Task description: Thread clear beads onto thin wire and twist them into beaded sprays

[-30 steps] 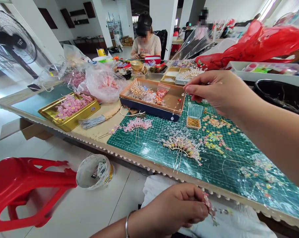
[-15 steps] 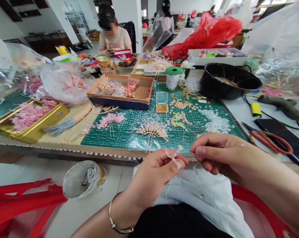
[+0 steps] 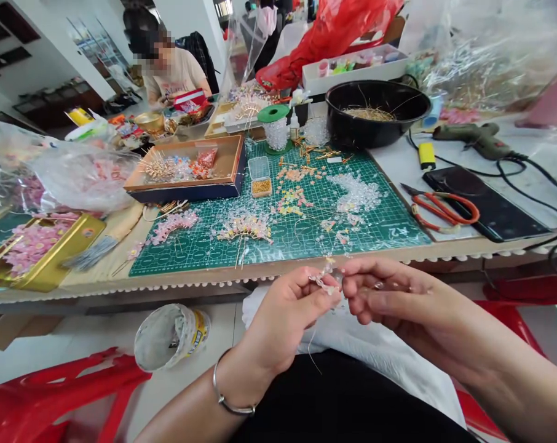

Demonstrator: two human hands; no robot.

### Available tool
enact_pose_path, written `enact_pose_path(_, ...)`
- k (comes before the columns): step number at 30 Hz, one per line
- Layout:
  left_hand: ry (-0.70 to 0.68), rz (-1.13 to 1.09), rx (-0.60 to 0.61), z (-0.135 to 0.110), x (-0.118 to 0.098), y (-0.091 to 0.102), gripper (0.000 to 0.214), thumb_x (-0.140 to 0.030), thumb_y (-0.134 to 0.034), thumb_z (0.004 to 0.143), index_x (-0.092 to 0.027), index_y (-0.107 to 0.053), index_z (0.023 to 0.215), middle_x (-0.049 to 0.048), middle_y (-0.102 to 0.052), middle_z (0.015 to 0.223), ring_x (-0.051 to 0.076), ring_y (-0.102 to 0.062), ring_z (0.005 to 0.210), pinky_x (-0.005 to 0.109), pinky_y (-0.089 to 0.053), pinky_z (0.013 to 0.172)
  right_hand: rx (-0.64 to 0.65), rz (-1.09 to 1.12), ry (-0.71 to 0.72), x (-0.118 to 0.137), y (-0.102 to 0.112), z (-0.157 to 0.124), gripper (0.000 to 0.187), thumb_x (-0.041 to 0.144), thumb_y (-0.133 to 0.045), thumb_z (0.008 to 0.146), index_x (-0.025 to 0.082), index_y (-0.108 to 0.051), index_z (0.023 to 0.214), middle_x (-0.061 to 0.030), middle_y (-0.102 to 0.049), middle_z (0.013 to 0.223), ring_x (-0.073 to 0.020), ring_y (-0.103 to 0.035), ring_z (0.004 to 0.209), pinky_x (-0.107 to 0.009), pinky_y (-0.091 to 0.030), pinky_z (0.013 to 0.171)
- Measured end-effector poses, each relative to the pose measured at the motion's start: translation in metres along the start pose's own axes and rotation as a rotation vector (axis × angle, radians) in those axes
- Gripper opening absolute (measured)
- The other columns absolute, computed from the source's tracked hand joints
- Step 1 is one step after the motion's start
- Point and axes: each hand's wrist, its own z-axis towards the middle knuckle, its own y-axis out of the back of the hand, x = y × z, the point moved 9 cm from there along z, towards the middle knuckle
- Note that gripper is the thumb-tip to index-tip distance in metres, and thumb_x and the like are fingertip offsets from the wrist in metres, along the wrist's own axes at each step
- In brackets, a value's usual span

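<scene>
My left hand (image 3: 285, 317) and my right hand (image 3: 384, 295) meet in front of the table edge, over a white cloth (image 3: 352, 344) on my lap. The left fingers pinch a small beaded ornament (image 3: 323, 282) of clear and pale pink beads on thin wire. The right fingers are closed in a pinch right beside it, on a bit too small to name. On the green cutting mat (image 3: 389, 224) lie a finished beaded hairpin (image 3: 244, 227), a pink one (image 3: 172, 223) and scattered loose beads (image 3: 355, 194).
A brown tray (image 3: 223, 166) of parts, a gold tin (image 3: 71, 243) of pink flowers, a black bowl (image 3: 375, 111), red-handled pliers (image 3: 444, 209), a glue gun (image 3: 472, 135) and a dark tablet (image 3: 485, 203) share the table. A white tub (image 3: 168, 335) and red stool (image 3: 52, 400) stand on the floor. Another person (image 3: 170, 64) works opposite.
My right hand came back from the brown tray to my lap and closed in beside the left hand, which rose with the ornament. The view swung right and down.
</scene>
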Motion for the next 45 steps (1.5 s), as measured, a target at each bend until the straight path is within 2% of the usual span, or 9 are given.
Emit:
enact_pose_path(6,-0.014,0.019,-0.018,0.001,0.004,-0.011,0.017,-0.027,-0.080,0.079,-0.015,-0.071,0.086,-0.0045,-0.058,0.071,0.002,-0.031,0.051,0.021,-0.026,0.052,-0.031,0.083,-0.029,-0.017,0.019,-0.011,0.021,0.029,-0.091,0.072,0.022,-0.077,0.086,-0.0014,-0.074,0.078,-0.0118,-0.069,0.063,-0.020,-0.055,0.058)
enact_pose_path(12,0.019,-0.047,0.154,0.003,0.010,-0.040,0.012,-0.026,-0.075,0.086,-0.015,-0.071,0.087,-0.0012,-0.062,0.067,0.009,-0.056,0.062,0.023,-0.040,0.062,-0.057,0.040,-0.015,-0.024,0.021,-0.015,0.023,0.038,-0.092,0.069,0.021,-0.078,0.076,-0.0023,-0.072,0.070,-0.0122,-0.066,0.055,-0.021,-0.050,0.049)
enact_pose_path(17,0.068,-0.042,0.118,0.007,0.014,-0.039,0.022,-0.031,-0.083,0.078,-0.013,-0.072,0.084,0.0013,-0.062,0.068,0.010,-0.052,0.062,0.023,-0.031,0.056,-0.081,-0.059,0.016,-0.024,0.026,-0.015,0.029,0.048,-0.090,0.068,0.020,-0.081,0.066,-0.0020,-0.064,0.054,-0.0108,-0.052,0.051,-0.023,-0.043,0.048)
enact_pose_path(25,0.141,0.045,0.052,0.010,0.023,-0.035,0.029,-0.038,-0.087,0.071,-0.014,-0.075,0.082,-0.0004,-0.057,0.071,0.005,-0.031,0.055,0.027,-0.014,0.053,-0.109,-0.155,0.083,-0.016,0.031,-0.018,0.021,0.047,-0.090,0.068,0.027,-0.083,0.070,-0.0033,-0.069,0.080,-0.0221,-0.060,0.085,-0.033,-0.048,0.081)
enact_pose_path(31,0.149,0.049,0.095,0.011,0.022,-0.040,0.035,-0.039,-0.087,0.071,-0.014,-0.073,0.092,-0.0020,-0.055,0.072,0.004,-0.029,0.054,0.027,-0.013,0.051,-0.179,-0.146,0.045,-0.024,0.041,-0.024,0.027,0.048,-0.091,0.066,0.023,-0.080,0.069,0.0017,-0.052,0.056,-0.0113,-0.037,0.053,-0.027,-0.029,0.049)
enact_pose_path(36,0.177,0.021,0.177,0.008,0.027,-0.045,0.028,-0.041,-0.071,0.089,-0.015,-0.070,0.099,-0.0089,-0.031,0.058,0.005,-0.017,0.050,0.025,-0.009,0.050,-0.248,-0.050,0.106,-0.016,0.046,-0.026,0.028,0.052,-0.089,0.067,0.026,-0.078,0.065,0.0044,-0.043,0.051,-0.0107,-0.027,0.051,-0.027,-0.025,0.047)
enact_pose_path(39,0.201,0.032,0.222,0.006,0.030,-0.049,0.029,-0.042,-0.071,0.089,-0.014,-0.069,0.097,-0.0094,-0.027,0.059,0.006,-0.016,0.051,0.025,-0.009,0.049,-0.270,-0.020,0.121,-0.012,0.046,-0.026,0.020,0.049,-0.087,0.072,0.030,-0.082,0.073,0.0016,-0.056,0.056,-0.0122,-0.036,0.051,-0.029,-0.034,0.048)
enact_pose_path(42,0.221,0.010,0.249,0.004,0.033,-0.054,0.035,-0.044,-0.083,0.078,-0.015,-0.066,0.090,-0.0101,-0.029,0.059,0.005,-0.016,0.051,0.026,-0.009,0.049,-0.264,-0.012,0.127,-0.012,0.042,-0.026,0.015,0.047,-0.086,0.073,0.032,-0.083,0.075,-0.0039,-0.074,0.076,-0.0200,-0.061,0.070,-0.033,-0.051,0.066)
enact_pose_path(45,0.219,0.001,0.249,0.005,0.034,-0.056,0.041,-0.046,-0.087,0.072,-0.015,-0.062,0.080,-0.0095,-0.032,0.060,0.004,-0.017,0.052,0.027,-0.010,0.050,-0.260,-0.016,0.135,-0.013,0.039,-0.026,0.015,0.047,-0.087,0.072,0.033,-0.082,0.072,-0.0062,-0.077,0.083,-0.0270,-0.067,0.082,-0.041,-0.054,0.080)
